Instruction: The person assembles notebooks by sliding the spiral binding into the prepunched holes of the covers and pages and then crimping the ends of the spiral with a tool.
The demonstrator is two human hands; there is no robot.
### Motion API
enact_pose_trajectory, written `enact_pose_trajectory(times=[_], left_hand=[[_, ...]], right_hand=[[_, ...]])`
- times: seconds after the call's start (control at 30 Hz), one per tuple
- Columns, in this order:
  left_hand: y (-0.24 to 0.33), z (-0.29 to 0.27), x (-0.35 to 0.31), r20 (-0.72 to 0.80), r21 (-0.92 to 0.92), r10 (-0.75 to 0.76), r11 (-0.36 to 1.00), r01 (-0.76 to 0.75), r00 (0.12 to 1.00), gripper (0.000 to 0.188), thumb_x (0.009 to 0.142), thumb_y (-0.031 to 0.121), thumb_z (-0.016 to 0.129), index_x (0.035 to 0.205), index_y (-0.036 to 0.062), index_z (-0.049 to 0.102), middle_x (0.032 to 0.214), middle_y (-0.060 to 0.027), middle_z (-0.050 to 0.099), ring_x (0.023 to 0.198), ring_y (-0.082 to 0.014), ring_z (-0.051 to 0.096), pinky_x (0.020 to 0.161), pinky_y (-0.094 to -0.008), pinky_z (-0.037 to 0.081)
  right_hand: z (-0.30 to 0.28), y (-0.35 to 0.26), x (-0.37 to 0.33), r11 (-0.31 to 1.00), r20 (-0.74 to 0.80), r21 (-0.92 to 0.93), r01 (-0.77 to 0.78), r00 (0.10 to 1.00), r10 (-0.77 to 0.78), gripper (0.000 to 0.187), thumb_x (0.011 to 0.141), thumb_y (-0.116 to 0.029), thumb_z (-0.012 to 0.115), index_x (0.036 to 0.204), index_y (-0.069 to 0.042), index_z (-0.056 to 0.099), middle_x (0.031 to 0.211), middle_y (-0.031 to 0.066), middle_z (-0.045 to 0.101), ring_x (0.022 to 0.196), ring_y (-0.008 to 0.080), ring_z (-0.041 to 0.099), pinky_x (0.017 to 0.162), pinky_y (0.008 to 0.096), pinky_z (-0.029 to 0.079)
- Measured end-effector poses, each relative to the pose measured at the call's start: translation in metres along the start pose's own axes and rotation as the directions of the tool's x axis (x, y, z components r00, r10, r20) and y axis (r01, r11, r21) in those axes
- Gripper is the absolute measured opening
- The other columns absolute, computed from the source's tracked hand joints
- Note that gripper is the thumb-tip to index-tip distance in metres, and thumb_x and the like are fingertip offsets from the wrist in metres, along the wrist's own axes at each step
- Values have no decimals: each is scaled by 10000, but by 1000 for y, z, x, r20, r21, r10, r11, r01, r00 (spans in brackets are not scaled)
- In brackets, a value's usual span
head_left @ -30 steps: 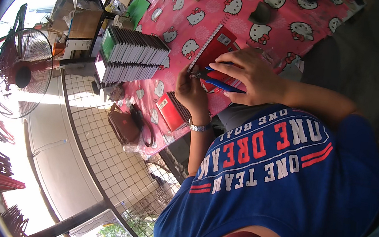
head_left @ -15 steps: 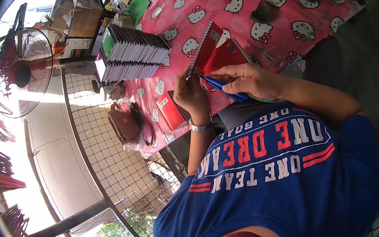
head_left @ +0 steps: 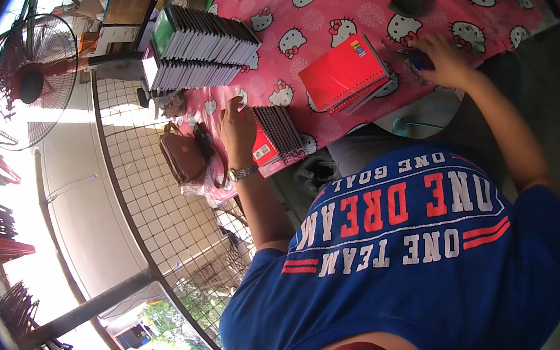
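Note:
My left hand (head_left: 236, 131), with a watch at the wrist, is beside a row of red spiral notebooks (head_left: 277, 131) at the table's near left edge. Its fingers are partly stretched and apart, with nothing visibly gripped. At the right, my right hand (head_left: 442, 63) is spread low over the table, above a dark blue-handled tool (head_left: 418, 59) that is blurred and partly covered by the fingers. Between the hands lies a small pile of red spiral notebooks (head_left: 346, 71), the top one flat with its binding toward me.
Tall stacks of dark-covered notebooks (head_left: 205, 43) stand at the left. A brown bag (head_left: 182, 156) rests by the table's left edge, near a wire grid (head_left: 146, 186). A fan (head_left: 29, 81) is farther left. A dark green piece (head_left: 408, 0) lies on the pink table cover (head_left: 319, 22).
My hands have moved apart: the left from the notebook's coil to the left-hand notebooks, the right away with the blue-handled tool. The notebook between them no longer has a coil sticking out.

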State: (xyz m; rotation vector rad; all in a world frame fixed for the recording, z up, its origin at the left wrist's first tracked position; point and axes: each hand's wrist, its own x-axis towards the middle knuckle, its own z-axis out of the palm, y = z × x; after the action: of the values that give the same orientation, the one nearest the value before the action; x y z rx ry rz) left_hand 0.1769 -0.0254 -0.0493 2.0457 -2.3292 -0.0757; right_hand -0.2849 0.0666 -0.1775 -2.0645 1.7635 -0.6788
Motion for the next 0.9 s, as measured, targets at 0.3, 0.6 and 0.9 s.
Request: enact_pose_trajectory(times=[0.3, 0.6, 0.9], left_hand=[[-25, 16, -47, 112, -350, -254, 895, 277, 961, 487, 930, 180, 604, 1405, 114, 520, 1175, -187, 633, 1130, -344, 583, 955, -405, 451], [-45, 15, -54, 179, -383, -339, 841, 383, 924, 450, 945, 161, 578, 1390, 105, 535, 1229, -206, 616, 1084, -333, 594, 917, -400, 467], [173, -14, -39, -350, -211, 568, 727, -654, 745, 442, 727, 109, 802, 1131, 52, 630, 1182, -125, 633, 1144, -327, 567, 950, -408, 479]], right_hand=[[-43, 129, 79, 871, -498, -312, -380, 846, 191, 252, 870, -297, 640, 992, -79, 670, 1050, 154, 608, 972, 362, 596, 800, 457, 515], [-36, 171, 95, 819, -461, -299, -489, 826, 325, 237, 906, -174, 538, 1064, -44, 659, 934, 200, 649, 906, 379, 632, 821, 468, 519], [-93, -26, 83, 998, -638, 13, 55, 770, -34, 258, 982, -248, 577, 1117, -42, 656, 995, 149, 641, 905, 340, 633, 796, 425, 496]])
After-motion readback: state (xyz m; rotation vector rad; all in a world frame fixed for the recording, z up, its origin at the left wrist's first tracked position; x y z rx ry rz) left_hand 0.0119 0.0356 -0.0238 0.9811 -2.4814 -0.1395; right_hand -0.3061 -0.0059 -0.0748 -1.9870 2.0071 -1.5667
